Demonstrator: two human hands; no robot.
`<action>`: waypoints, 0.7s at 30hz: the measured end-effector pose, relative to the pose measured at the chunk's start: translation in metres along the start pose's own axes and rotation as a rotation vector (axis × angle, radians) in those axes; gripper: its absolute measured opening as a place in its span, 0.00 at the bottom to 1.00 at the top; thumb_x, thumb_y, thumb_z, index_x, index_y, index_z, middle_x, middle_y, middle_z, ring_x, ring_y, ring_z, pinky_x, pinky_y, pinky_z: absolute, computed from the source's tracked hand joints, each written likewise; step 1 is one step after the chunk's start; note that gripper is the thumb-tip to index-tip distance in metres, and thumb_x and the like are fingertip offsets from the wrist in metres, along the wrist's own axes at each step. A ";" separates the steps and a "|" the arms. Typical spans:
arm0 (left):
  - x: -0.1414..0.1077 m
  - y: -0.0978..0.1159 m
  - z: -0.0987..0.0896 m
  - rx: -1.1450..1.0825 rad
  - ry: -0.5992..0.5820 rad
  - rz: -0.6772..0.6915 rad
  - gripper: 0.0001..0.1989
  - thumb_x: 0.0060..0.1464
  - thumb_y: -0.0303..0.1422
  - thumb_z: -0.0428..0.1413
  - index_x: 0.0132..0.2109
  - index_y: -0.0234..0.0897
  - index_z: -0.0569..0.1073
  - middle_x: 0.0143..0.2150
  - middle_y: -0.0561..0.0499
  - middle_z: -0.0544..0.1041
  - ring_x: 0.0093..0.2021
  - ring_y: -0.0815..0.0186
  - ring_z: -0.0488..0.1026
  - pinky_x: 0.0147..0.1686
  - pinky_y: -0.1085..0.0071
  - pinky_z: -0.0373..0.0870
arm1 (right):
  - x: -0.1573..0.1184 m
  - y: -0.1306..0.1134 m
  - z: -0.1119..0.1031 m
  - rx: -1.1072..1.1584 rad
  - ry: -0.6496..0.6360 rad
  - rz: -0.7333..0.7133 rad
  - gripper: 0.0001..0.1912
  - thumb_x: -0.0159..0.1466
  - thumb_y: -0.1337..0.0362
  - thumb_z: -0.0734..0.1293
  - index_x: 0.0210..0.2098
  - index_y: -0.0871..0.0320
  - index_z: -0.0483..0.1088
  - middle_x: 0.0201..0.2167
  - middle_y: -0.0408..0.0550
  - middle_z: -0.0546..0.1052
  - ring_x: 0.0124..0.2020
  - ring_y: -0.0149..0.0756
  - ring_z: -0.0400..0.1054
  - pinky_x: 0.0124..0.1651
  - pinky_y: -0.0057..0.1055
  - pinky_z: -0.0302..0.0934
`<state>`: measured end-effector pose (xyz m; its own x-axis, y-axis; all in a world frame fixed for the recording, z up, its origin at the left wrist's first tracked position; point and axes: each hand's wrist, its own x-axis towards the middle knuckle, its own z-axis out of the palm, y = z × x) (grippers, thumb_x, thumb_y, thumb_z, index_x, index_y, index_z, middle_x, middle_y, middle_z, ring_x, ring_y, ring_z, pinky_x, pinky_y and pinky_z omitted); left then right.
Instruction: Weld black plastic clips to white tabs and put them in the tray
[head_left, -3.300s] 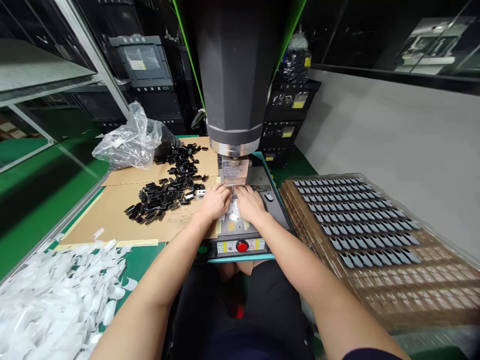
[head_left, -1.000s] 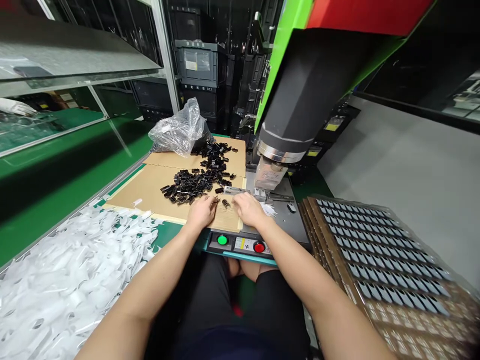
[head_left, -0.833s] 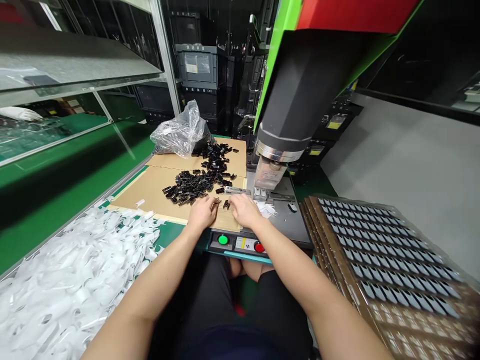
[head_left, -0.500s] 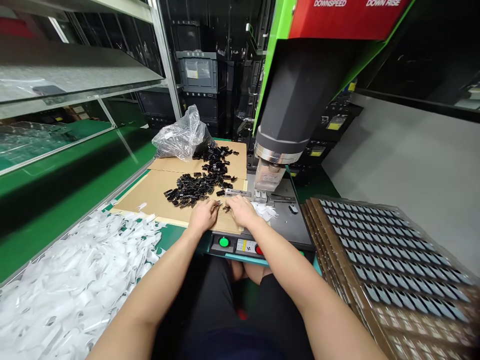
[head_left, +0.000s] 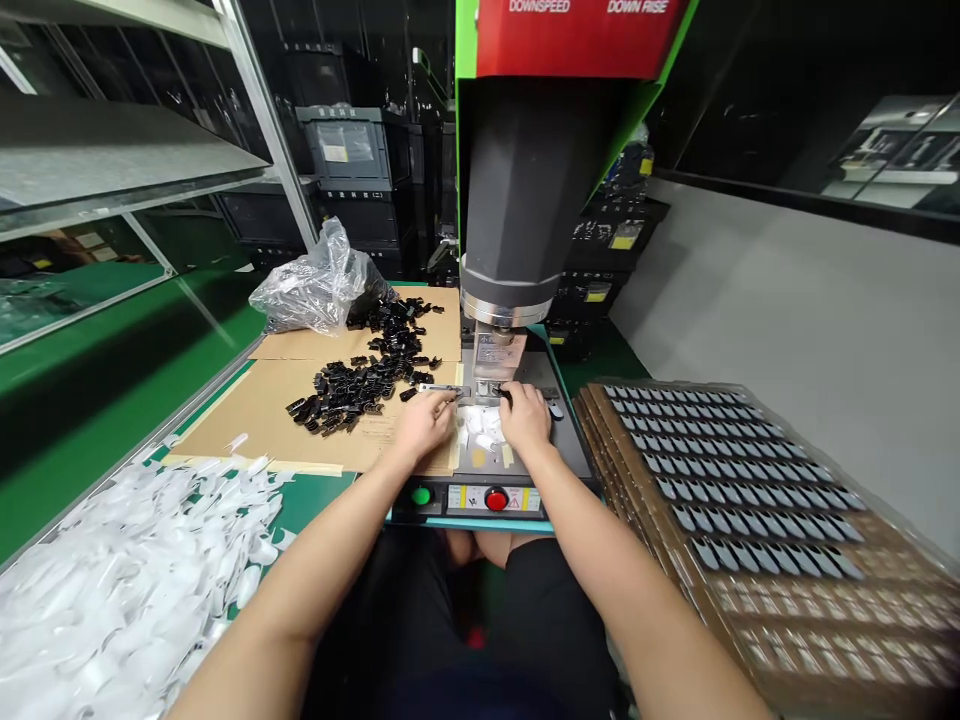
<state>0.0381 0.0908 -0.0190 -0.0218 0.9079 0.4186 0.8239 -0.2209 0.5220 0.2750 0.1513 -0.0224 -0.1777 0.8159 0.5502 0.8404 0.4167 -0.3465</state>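
My right hand (head_left: 527, 415) pinches a small black plastic part (head_left: 505, 396) at the metal fixture (head_left: 487, 388) under the press head (head_left: 498, 352). To its left, the fingers of my left hand (head_left: 426, 424) are closed at the end of a metal strip (head_left: 436, 388); a small dark piece shows at their tips, partly hidden. White plastic pieces (head_left: 481, 426) lie on the machine bed between my hands. Beyond my left hand, a heap of black plastic parts (head_left: 352, 388) spreads over a cardboard sheet (head_left: 247, 400).
Loose white pieces (head_left: 142, 580) cover the table at left. A clear plastic bag (head_left: 322, 280) stands behind the black heap. Green button (head_left: 421, 496) and red button (head_left: 496, 499) sit on the front panel. Stacked trays (head_left: 750, 480) with grey-black parts stand at right.
My hands have moved apart, from close together over the cardboard to the fixture under the press head. My right hand has carried its black part there. The view has turned right.
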 end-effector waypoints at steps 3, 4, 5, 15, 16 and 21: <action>0.030 0.027 0.026 0.044 -0.032 -0.004 0.14 0.72 0.38 0.56 0.58 0.46 0.82 0.53 0.46 0.84 0.53 0.56 0.80 0.54 0.61 0.75 | 0.002 -0.002 0.008 -0.085 -0.037 0.005 0.14 0.74 0.62 0.64 0.55 0.53 0.76 0.49 0.57 0.78 0.50 0.52 0.67 0.52 0.44 0.60; 0.036 0.033 0.032 0.072 -0.044 -0.007 0.14 0.72 0.39 0.56 0.58 0.46 0.82 0.52 0.45 0.84 0.53 0.55 0.79 0.53 0.61 0.75 | 0.003 -0.004 0.009 -0.113 -0.057 -0.001 0.14 0.75 0.60 0.63 0.56 0.53 0.76 0.49 0.57 0.77 0.50 0.52 0.66 0.52 0.44 0.59; 0.041 0.037 0.038 0.102 -0.057 -0.002 0.15 0.72 0.39 0.55 0.58 0.45 0.82 0.52 0.44 0.83 0.53 0.55 0.79 0.53 0.61 0.75 | 0.004 -0.006 0.009 -0.137 -0.078 -0.013 0.15 0.76 0.59 0.63 0.56 0.53 0.76 0.49 0.58 0.77 0.50 0.52 0.65 0.52 0.45 0.58; 0.053 0.050 0.036 0.259 -0.239 0.074 0.18 0.70 0.38 0.55 0.63 0.42 0.78 0.57 0.40 0.78 0.59 0.51 0.76 0.59 0.59 0.73 | 0.008 -0.016 -0.007 -0.244 -0.208 -0.104 0.17 0.75 0.64 0.60 0.60 0.55 0.73 0.52 0.60 0.75 0.55 0.55 0.62 0.57 0.48 0.57; 0.054 0.052 0.034 0.248 -0.256 0.064 0.19 0.70 0.38 0.56 0.64 0.42 0.77 0.57 0.40 0.78 0.60 0.51 0.76 0.60 0.58 0.73 | 0.008 -0.016 -0.008 -0.234 -0.216 -0.099 0.18 0.75 0.64 0.61 0.61 0.55 0.73 0.53 0.60 0.75 0.56 0.55 0.62 0.58 0.48 0.58; 0.037 0.038 0.005 0.078 -0.249 0.028 0.26 0.70 0.43 0.56 0.70 0.40 0.71 0.61 0.39 0.77 0.59 0.51 0.77 0.60 0.56 0.74 | -0.011 0.006 -0.026 -0.006 -0.121 -0.046 0.24 0.72 0.64 0.64 0.67 0.54 0.70 0.60 0.58 0.75 0.60 0.53 0.64 0.63 0.47 0.62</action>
<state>0.0717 0.1177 0.0121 0.1337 0.9637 0.2311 0.8636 -0.2277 0.4497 0.2952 0.1338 -0.0106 -0.2761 0.8385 0.4697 0.8328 0.4527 -0.3187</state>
